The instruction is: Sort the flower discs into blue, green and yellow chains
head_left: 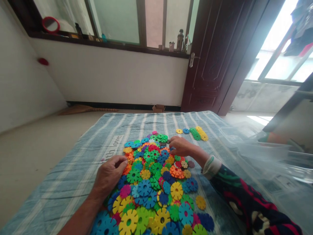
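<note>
A heap of notched plastic building discs [156, 168] in many colours lies on a striped bedspread [80, 169]. My left hand [110, 171] rests at the heap's left edge, thumb and fingers pinched together beside orange discs [127, 169]; whether something is between them is hidden. Over the far right of the heap, my right hand [182, 146] has its fingers curled down among the discs, close to a small blue one, and its fingertips are partly hidden. Beyond it stand apart a yellow disc [179, 131], a blue disc [186, 131], and overlapping green discs [195, 133] and yellow discs [201, 133].
Clear plastic containers [264, 153] stand on the right side of the bed. Past the far edge are a small cardboard box [158, 108] on the floor, a brown door [212, 55] and a windowsill holding a thermos flask [180, 40] and a red-framed mirror [51, 25].
</note>
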The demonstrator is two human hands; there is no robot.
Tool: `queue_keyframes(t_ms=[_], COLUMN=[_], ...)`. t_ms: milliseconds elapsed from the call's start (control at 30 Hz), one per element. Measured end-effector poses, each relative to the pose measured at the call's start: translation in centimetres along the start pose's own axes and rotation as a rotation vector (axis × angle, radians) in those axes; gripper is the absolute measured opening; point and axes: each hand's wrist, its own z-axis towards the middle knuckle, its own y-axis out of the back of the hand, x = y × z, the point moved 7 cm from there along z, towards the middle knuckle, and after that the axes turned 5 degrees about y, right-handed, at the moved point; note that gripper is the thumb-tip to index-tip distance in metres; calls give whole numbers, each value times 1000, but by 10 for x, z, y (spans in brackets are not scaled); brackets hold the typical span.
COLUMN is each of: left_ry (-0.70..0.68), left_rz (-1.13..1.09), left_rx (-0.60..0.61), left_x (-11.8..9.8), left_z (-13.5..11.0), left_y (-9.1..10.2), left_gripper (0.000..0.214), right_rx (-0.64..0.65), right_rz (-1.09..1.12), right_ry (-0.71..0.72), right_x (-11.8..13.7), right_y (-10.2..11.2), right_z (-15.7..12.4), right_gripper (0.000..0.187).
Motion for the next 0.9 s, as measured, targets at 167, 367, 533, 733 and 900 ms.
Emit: queue_keyframes(t_ms=[167, 367, 533, 733, 900], left_ry=[-17, -17, 6, 14, 9], left_rz=[16, 20, 17, 5, 12], left_rx=[4, 4, 5, 3, 6], left_x=[1, -2, -2, -5, -6], left_z=[1, 0, 0, -1, -1], left_y=[0, 1, 1, 2, 2], left_gripper=[30, 29, 28, 28, 29], right_rx=[-29, -159, -344, -477, -417], right_rz=[64, 314, 462, 346, 254], right_ry=[-1, -77, -190, -580, -660], right_x=[-1, -19, -67, -154, -178], right_y=[-3, 2, 20, 30, 21], right_z=[2, 1, -6, -11, -1], right_gripper=[19, 15, 11, 21, 22])
